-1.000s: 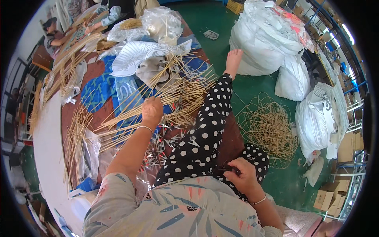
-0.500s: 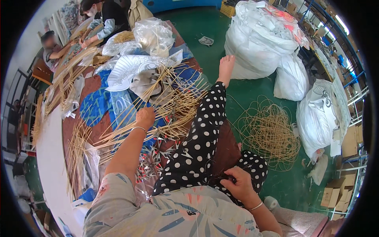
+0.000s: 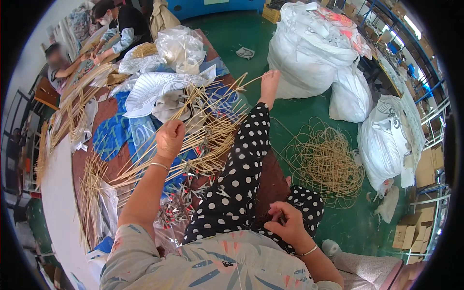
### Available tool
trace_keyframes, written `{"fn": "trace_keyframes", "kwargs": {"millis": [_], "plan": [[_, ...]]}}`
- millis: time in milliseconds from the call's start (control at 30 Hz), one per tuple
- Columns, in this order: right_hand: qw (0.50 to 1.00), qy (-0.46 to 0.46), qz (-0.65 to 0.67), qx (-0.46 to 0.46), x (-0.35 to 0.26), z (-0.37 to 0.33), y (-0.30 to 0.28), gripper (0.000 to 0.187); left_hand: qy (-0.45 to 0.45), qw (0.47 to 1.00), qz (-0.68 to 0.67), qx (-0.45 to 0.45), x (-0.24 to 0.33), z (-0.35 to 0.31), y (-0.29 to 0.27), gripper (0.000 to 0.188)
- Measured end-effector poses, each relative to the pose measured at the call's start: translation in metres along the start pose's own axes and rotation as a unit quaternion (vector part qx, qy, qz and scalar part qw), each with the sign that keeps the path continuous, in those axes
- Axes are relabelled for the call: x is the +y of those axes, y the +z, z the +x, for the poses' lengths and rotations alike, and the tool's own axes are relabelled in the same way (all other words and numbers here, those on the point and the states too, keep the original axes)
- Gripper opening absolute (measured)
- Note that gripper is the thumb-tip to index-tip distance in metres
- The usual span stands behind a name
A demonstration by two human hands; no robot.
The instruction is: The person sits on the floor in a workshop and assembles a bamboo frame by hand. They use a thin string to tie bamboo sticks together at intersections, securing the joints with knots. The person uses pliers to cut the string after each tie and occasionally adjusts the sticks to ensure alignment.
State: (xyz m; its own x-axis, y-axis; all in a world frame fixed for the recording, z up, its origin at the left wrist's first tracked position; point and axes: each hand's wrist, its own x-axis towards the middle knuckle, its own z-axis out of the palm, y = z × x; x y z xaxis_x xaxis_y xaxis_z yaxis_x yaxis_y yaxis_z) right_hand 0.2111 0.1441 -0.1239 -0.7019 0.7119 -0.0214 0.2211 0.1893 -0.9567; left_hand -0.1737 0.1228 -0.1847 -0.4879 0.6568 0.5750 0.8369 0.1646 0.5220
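My left hand (image 3: 170, 137) is raised over a heap of thin bamboo sticks (image 3: 222, 130), its fingers curled closed. The sticks pass behind and beside it, and whatever lies inside the fingers is hidden. Above my folded leg in black trousers with white dots (image 3: 237, 183), my right hand (image 3: 289, 226) is half curled, thumb and forefinger close together. Anything between them is too small to make out. Small metal pieces with red tips (image 3: 174, 210) lie on the near side of the sticks, beside my left forearm. A white printed fan-shaped sheet (image 3: 154, 94) rests beyond the heap.
A tangled coil of thin cane (image 3: 328, 166) lies on the green floor to my right. Large white sacks (image 3: 309, 53) stand behind it, with cardboard boxes (image 3: 413, 232) at far right. Two people (image 3: 121, 29) work at the far left. Blue plastic (image 3: 108, 135) covers part of the table.
My left hand has risen a little, away from me, and some stick ends now reach up near my bare foot. My right thumb and forefinger have parted slightly. The whole view has shifted a little.
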Motion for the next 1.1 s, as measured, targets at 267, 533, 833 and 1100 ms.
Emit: {"fn": "trace_keyframes", "kwargs": {"millis": [267, 533, 833, 1100], "plan": [[0.958, -0.138, -0.097, 0.233, -0.052, 0.031, -0.059, 0.025, 0.077, 0.992, -0.102, -0.015, 0.112, 0.018, -0.087, 0.009], [0.897, -0.312, -0.200, 0.242, -0.139, 0.029, -0.087, 0.024, 0.219, 0.967, -0.098, -0.081, 0.183, 0.001, -0.159, 0.017], [0.976, -0.141, 0.048, 0.156, -0.141, 0.002, -0.101, 0.009, 0.282, 0.950, -0.090, -0.095, 0.204, 0.004, -0.179, 0.021], [0.962, -0.154, 0.140, 0.174, -0.152, -0.007, -0.107, 0.008, 0.371, 0.928, -0.014, 0.008, 0.239, -0.006, -0.199, 0.020]]}}
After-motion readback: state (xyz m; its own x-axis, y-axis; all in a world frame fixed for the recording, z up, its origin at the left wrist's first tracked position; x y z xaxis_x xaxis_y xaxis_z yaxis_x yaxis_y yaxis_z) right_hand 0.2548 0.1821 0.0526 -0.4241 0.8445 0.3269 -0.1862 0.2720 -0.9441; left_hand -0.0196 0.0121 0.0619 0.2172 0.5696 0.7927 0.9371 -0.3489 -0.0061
